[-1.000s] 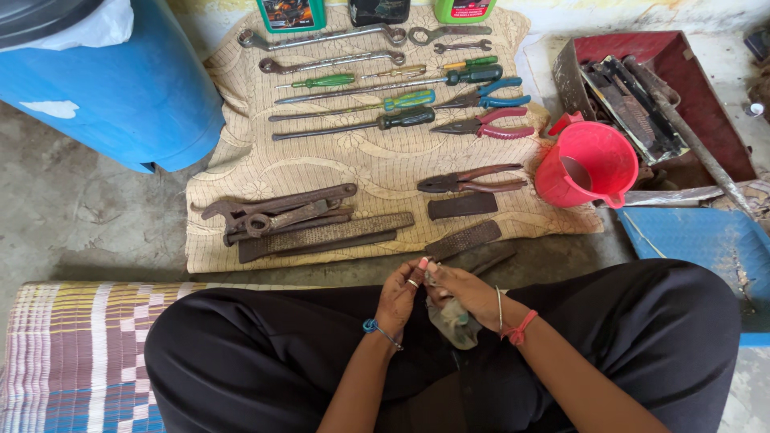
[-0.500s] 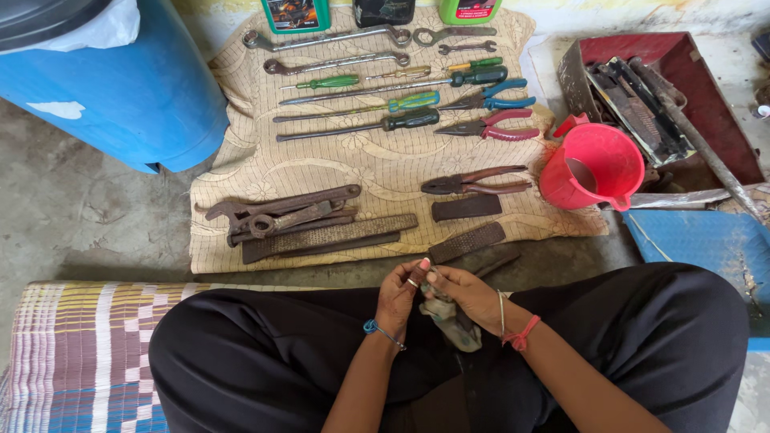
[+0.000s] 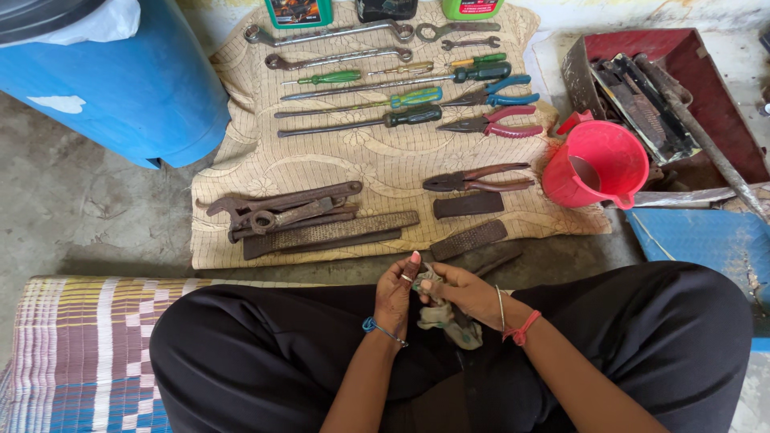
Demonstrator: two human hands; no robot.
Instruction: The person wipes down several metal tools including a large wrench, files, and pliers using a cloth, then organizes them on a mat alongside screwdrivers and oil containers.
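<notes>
1. Head view: a person sits cross-legged in black trousers, and both hands meet over the lap.
2. The left hand (image 3: 396,290) is curled shut, pinching a small thing that is too hidden to tell what it is.
3. The right hand (image 3: 465,290) is closed around a dirty grey rag (image 3: 446,317). The rag is bunched up between the two hands and hangs down onto the lap.
4. Just past the hands, a rough flat file (image 3: 468,240) lies at the edge of a tan cloth (image 3: 265,164).
5. On the cloth are rusty pliers (image 3: 475,179), a heap of rusty wrenches (image 3: 281,212), and rows of screwdrivers (image 3: 361,120).
6. A red jug (image 3: 597,164) stands to the right of the cloth, beside a red metal box (image 3: 690,56) full of old tools.
7. A big blue barrel (image 3: 112,88) stands at the top left.
8. A striped mat (image 3: 76,353) lies under the person.
</notes>
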